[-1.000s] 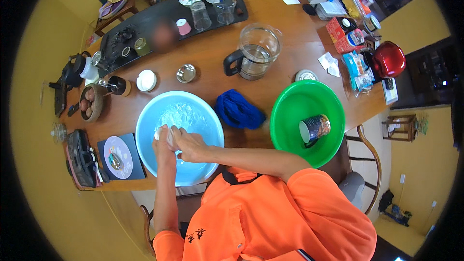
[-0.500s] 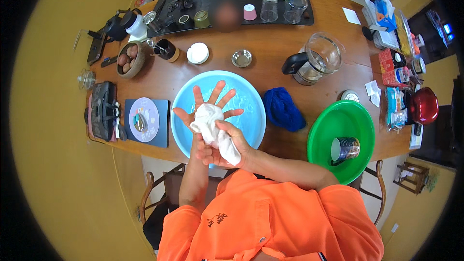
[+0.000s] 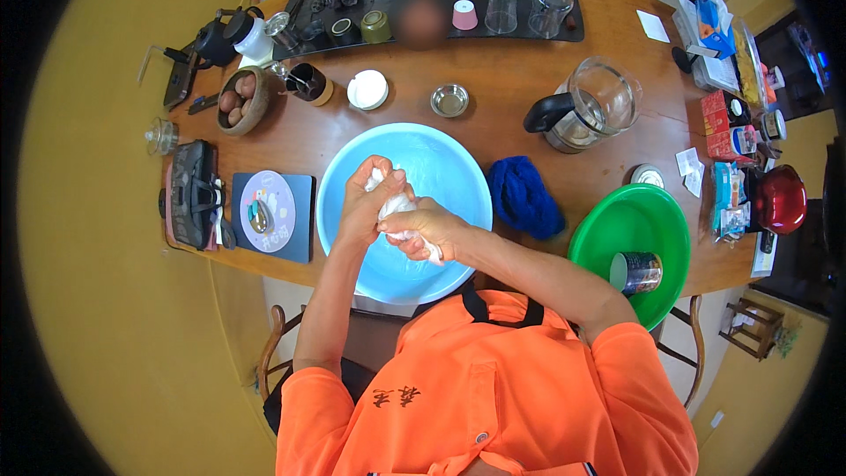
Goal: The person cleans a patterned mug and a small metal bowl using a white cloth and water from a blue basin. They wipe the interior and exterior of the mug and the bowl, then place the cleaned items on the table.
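Observation:
Over a light blue basin [image 3: 476, 198] of water, both hands grip a bunched white cloth [image 3: 398, 206]. My left hand [image 3: 363, 203] is wrapped round its upper part, and a bit of cloth pokes out above the fist. Just below and to the right, my right hand [image 3: 438, 227] closes on the lower part, whose loose end hangs out beneath the fingers. The cloth looks squeezed and twisted between the two fists. Right of the basin lies a crumpled dark blue cloth [image 3: 525, 197].
A green basin [image 3: 674, 238] at the right holds a dark patterned mug [image 3: 638, 272]. Behind it stands a glass pitcher [image 3: 595, 106] with a black handle. A small metal bowl [image 3: 449, 100] and white lid [image 3: 367, 89] sit beyond the blue basin; a lilac plate [image 3: 267, 238] is left.
My left hand has gone from spread fingers to a fist around the white cloth. Both hands now grip the cloth, which is more tightly bunched. The view has shifted slightly.

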Demonstrator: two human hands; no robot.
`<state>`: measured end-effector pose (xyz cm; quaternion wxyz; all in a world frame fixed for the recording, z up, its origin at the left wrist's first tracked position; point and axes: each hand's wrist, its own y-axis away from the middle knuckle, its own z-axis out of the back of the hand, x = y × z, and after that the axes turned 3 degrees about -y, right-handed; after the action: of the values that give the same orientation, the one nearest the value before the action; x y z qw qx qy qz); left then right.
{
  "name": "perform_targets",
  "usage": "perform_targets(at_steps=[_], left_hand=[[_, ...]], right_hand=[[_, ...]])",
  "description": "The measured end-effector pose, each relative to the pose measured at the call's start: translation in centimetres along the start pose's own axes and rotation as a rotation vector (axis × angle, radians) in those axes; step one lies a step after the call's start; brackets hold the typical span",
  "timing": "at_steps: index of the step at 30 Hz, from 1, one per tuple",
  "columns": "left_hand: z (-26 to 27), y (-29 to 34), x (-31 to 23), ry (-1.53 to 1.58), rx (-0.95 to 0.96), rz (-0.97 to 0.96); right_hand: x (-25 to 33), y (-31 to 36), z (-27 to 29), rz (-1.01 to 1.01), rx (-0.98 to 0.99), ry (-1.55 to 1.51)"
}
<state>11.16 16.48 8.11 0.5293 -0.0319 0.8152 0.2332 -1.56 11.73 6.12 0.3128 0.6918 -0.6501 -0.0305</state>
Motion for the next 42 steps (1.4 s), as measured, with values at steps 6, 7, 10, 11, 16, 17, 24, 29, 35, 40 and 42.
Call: perform_targets(at_steps=[6, 7, 10, 11, 16, 17, 24, 29, 35, 40, 42], left_hand=[[0.6, -0.7, 2.4, -0.229, -0.121, -0.059], [0.7, -0.8, 3.0, -0.263, -0.146, -0.084], [2.1, -1.7, 5.5, -0.672, -0.303, -0.335], [2.0, -1.7, 5.7, -0.638, -0.313, -0.319], [2.4, -1.3, 6.1, -0.489, -0.42, -0.214], [2.6, -1.1, 6.3, -0.442, -0.461, -0.157], [2.9, 0.7, 6.4, 0.006, -0.43, 0.055], [5.1, 1.6, 6.0, -0.04, -0.304, 0.069], [4.3, 2.6, 5.1, 0.163, -0.125, -0.031], [4.0, 2.9, 5.7, 0.299, -0.075, -0.136], [3.9, 2.9, 5.6, 0.315, -0.033, -0.156]], right_hand=[[-0.2, -0.9, 1.1, 0.027, -0.246, 0.448], [-0.4, -0.9, 1.1, 0.092, -0.278, 0.504], [-2.0, -2.3, 2.0, 0.332, -0.355, 0.696], [-2.9, -3.5, 3.1, 0.44, -0.368, 0.777], [-3.2, -4.0, 2.3, 0.472, -0.568, 1.166], [-3.3, -3.7, 1.8, 0.466, -0.596, 1.215], [-4.5, -3.4, 3.4, 0.768, -0.62, 1.337], [-1.9, -0.9, 2.4, 0.295, -0.135, 0.439], [-2.3, -0.9, 2.0, 0.208, -0.125, 0.248], [-2.6, -1.7, 1.7, 0.504, -0.397, 0.854], [-2.3, -1.8, 1.9, 0.527, -0.362, 0.762]])
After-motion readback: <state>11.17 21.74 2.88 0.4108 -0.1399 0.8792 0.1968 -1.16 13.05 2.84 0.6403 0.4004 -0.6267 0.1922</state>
